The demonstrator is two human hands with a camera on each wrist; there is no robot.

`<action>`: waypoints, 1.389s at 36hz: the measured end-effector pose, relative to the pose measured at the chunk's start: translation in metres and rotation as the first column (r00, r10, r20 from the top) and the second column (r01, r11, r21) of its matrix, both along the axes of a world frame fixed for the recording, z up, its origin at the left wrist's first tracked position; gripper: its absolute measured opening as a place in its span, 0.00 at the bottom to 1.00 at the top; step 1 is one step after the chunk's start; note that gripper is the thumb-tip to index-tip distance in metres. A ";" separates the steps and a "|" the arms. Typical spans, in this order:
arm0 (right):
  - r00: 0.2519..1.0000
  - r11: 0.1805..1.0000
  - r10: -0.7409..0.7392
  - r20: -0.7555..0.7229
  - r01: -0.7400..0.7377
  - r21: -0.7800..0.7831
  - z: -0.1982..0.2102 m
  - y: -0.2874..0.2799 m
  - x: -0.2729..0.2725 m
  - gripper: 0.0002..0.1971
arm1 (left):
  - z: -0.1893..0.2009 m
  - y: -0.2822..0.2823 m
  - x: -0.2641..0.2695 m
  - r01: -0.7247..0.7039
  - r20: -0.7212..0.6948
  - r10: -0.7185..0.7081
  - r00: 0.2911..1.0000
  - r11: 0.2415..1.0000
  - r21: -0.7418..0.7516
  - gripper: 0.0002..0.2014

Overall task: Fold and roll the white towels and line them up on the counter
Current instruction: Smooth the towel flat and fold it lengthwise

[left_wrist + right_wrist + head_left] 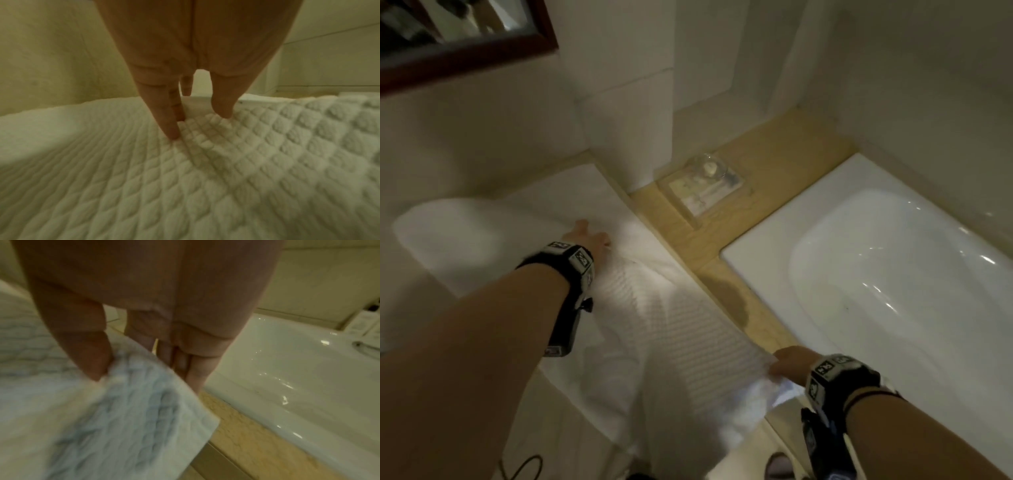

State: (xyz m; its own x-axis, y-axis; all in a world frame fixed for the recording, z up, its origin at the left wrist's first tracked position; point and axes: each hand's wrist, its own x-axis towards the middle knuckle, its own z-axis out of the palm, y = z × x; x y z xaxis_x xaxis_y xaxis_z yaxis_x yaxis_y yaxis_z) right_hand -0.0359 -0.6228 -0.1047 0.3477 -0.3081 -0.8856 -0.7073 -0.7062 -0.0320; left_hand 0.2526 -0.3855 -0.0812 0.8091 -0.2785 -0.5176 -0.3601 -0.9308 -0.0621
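Observation:
A white waffle-textured towel (674, 325) lies spread along the beige counter (722, 246), its near end hanging over the front edge. My left hand (585, 236) reaches to the towel's far part; in the left wrist view its straight fingertips (173, 133) press down on the quilted towel (185, 178). My right hand (787, 359) holds the towel's near right corner at the counter edge. In the right wrist view the thumb (92, 356) and curled fingers pinch that towel corner (123, 402). A second white towel (465, 236) lies folded at the far left.
A white sink basin (893, 274) is set into the counter on the right. A clear tray with small toiletries (705, 188) stands at the back by the wall corner. A dark-framed mirror (465, 51) hangs upper left. A dark cable (524, 466) shows at the bottom.

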 end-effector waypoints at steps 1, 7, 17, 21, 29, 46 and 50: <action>1.000 1.000 0.017 -0.013 -0.017 -0.008 -0.001 0.001 0.000 0.30 | 0.000 -0.001 0.003 0.015 -0.003 -0.015 1.000 1.000 -0.002 0.21; 0.979 0.986 0.165 0.118 -0.162 -0.039 0.014 0.014 0.035 0.23 | 0.009 -0.017 0.005 0.204 0.086 -0.219 0.972 0.966 0.159 0.19; 0.904 0.975 0.215 0.370 -0.221 -0.025 0.032 0.038 0.076 0.16 | 0.013 -0.025 0.013 0.248 0.066 -0.246 0.967 0.968 -0.034 0.11; 0.911 0.978 0.169 0.375 -0.201 0.048 0.032 0.048 0.087 0.17 | 0.012 -0.034 0.021 0.273 0.065 -0.273 0.960 0.962 0.017 0.14; 0.960 0.990 0.100 0.260 -0.123 0.071 0.033 0.031 0.095 0.13 | 0.015 -0.053 0.017 0.257 0.028 -0.257 0.966 0.966 -0.021 0.18; 0.824 0.987 0.089 0.559 -0.148 0.060 0.055 0.151 0.291 0.22 | 0.024 0.162 0.076 -0.636 0.028 0.650 0.760 0.751 -0.177 0.31; 0.848 0.989 0.064 0.526 -0.125 0.081 0.053 0.178 0.327 0.29 | 0.010 0.183 0.084 -0.717 -0.156 0.714 0.682 0.613 -0.333 0.33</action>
State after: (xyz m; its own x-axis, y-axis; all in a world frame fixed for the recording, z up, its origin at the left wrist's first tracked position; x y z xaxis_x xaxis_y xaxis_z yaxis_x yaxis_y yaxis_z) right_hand 0.2916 -0.4447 -0.0513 0.7897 -0.1631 -0.5914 -0.4947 -0.7395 -0.4565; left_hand 0.3361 -0.2023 -0.0707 0.8254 0.2320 -0.5147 0.4304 -0.8485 0.3078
